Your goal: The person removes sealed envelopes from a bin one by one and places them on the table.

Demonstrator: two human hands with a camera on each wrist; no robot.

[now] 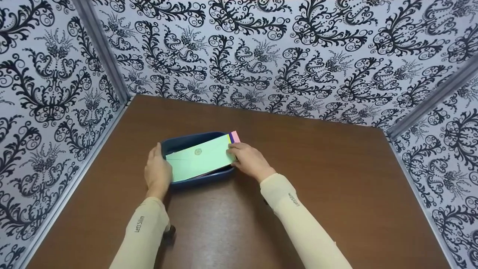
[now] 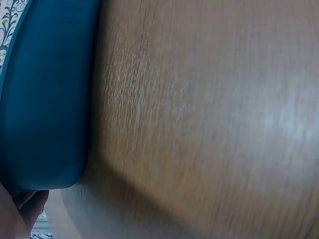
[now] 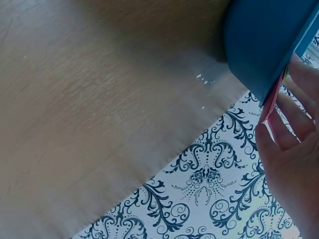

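Observation:
A blue plastic tub stands on the brown table, and a stack of long paper envelopes lies slanted across its top. The uppermost envelope is pale green with a small round emblem; yellow, purple and pink edges show beneath it at the right end. My right hand pinches that right end at the tub's rim. In the right wrist view its fingers hold a pink edge beside the tub wall. My left hand rests along the tub's left end, fingers fairly straight against the outside; its thumb is hidden.
The wooden table extends around the tub. Patterned black-and-white panels enclose the back and both sides, with grey metal strips at the corners. Cream sleeves cover both forearms.

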